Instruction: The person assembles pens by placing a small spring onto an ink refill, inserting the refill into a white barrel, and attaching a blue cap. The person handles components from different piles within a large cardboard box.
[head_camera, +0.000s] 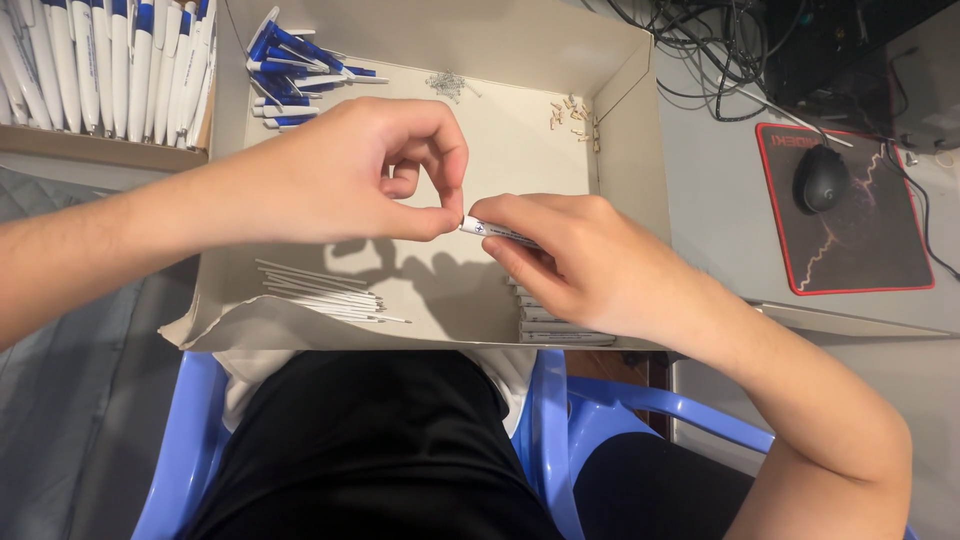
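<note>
In the head view, your left hand (340, 175) and your right hand (575, 255) meet over the middle of a shallow cardboard box (625, 130) that lies across your lap. Your right hand holds a white pen barrel (495, 232), its fingers closed around it, with the barrel's free end pointing to 9 o'clock. Your left thumb and forefinger are pressed together on this free end (what they pinch there is too small to tell), and the other left fingers curl loosely above.

Inside the box, at 7 o'clock from your hands, lies a bundle of thin white refills (325, 295), almost parallel. At 5 o'clock, partly under your right wrist, there is a stack of white barrels (560, 330). At 11 o'clock, in the far left corner, blue and white pen parts (290, 75) lie in a loose heap. At 12 o'clock sits a small pile of tiny metal springs (447, 85), and at 1 o'clock some small pale pieces (572, 115) are scattered near the box wall.

Outside the box, at 10 o'clock, a row of finished white and blue pens (110, 60) stands tightly together in a tray. At 3 o'clock, a black mouse (822, 180) rests on a dark mouse pad (870, 250) with a red border. Below you see the blue plastic chair (185, 450).
</note>
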